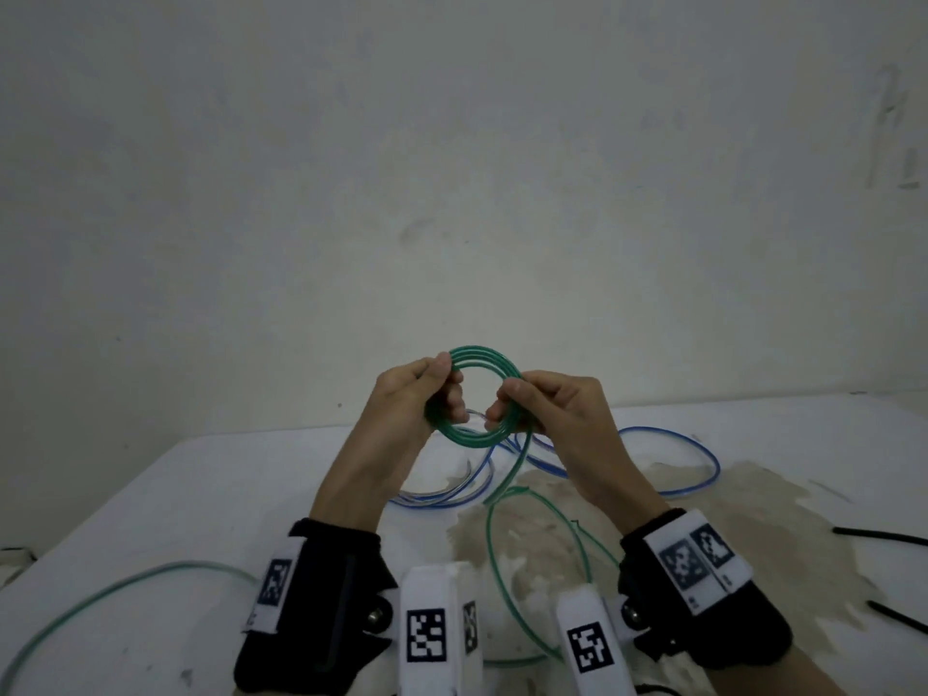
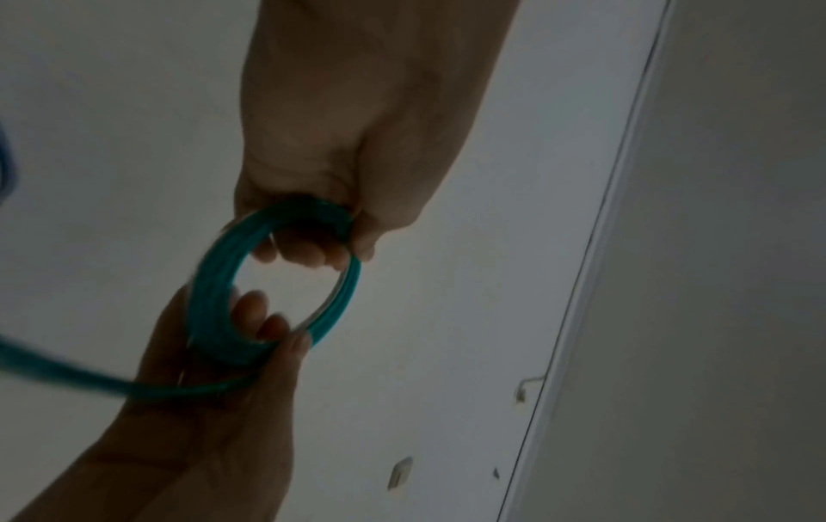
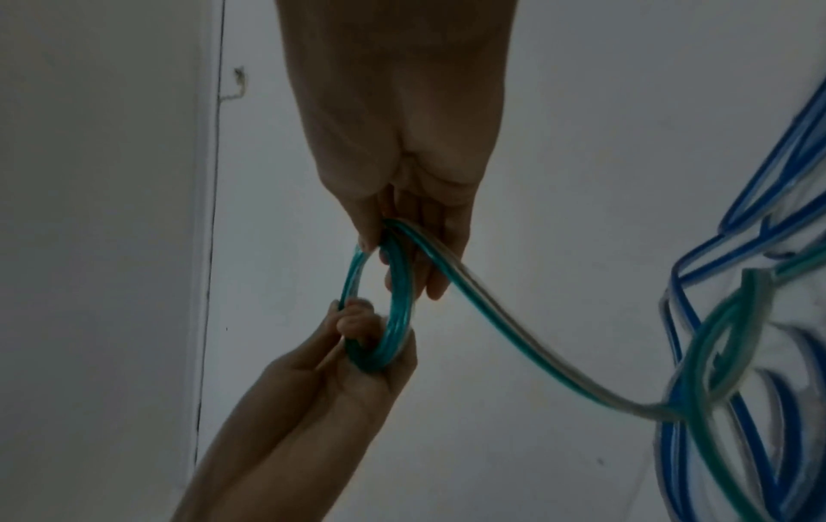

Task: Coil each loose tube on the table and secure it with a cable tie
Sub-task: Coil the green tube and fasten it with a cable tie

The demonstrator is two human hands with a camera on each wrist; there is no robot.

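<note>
A green tube is wound into a small coil (image 1: 474, 438) of several turns, held upright above the table. My left hand (image 1: 447, 384) pinches the coil's left side between thumb and curled fingers. My right hand (image 1: 502, 404) grips the right side, where the loose tail (image 1: 517, 464) leaves the coil. The tail drops to the table, loops near me (image 1: 489, 545) and runs off to the left (image 1: 100, 590). In the left wrist view the coil (image 2: 214, 282) spans both hands. In the right wrist view the tail (image 3: 491, 318) sweeps right toward the blue tube (image 3: 737, 212).
A loose blue tube (image 1: 693, 439) sprawls on the white table (image 1: 201, 494) beyond and under my hands. Two black cable ties (image 1: 879, 535) (image 1: 899, 617) lie at the right edge. A brownish stain (image 1: 728, 519) covers the table's right half. A pale wall stands behind.
</note>
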